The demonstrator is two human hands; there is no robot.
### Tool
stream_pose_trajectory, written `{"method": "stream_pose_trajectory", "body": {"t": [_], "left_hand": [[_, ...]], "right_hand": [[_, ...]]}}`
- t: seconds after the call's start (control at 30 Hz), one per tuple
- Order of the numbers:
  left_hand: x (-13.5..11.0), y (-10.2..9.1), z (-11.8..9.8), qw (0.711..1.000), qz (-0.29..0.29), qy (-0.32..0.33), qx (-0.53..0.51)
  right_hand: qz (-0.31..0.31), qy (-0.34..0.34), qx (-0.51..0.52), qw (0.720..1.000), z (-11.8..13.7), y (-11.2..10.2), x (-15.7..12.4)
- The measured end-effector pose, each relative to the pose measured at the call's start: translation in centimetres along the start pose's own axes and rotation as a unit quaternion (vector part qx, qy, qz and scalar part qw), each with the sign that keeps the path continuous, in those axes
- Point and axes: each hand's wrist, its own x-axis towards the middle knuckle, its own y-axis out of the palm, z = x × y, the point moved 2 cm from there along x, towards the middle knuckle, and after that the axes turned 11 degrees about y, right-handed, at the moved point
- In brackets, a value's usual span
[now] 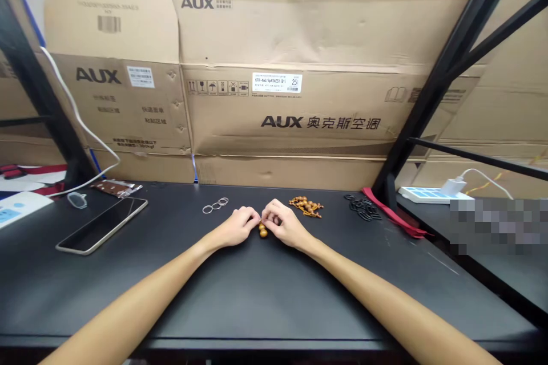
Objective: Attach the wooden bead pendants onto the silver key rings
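Cardboard [325, 40] behind reads "AUX 奥克斯空调", with "KFR-46G" on a white label [277, 83]. At frame centre, the left hand [237, 225] and right hand [286, 223] pinch fingertips together on the upper end of brown beads [263, 233].

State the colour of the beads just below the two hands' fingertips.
Golden brown; the beads show best in the head view, the only one here.

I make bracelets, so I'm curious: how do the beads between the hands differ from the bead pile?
The beads sit between the left hand and right hand; the pile lies apart, right of them. The beads form a short line; the pile is a loose heap. Few beads show; the pile has many, with orange cords. Both are rounded, brownish, on the table.
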Motion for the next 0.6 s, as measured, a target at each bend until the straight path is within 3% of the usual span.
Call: {"method": "stream_pose_trajectory", "body": {"t": [0.6], "left_hand": [[-0.08,-0.5,-0.48,1.0,0.015,-0.008,-0.009]], "right_hand": [[-0.033,-0.047,-0.11,0.992,-0.29,-0.04,-0.22]]}}
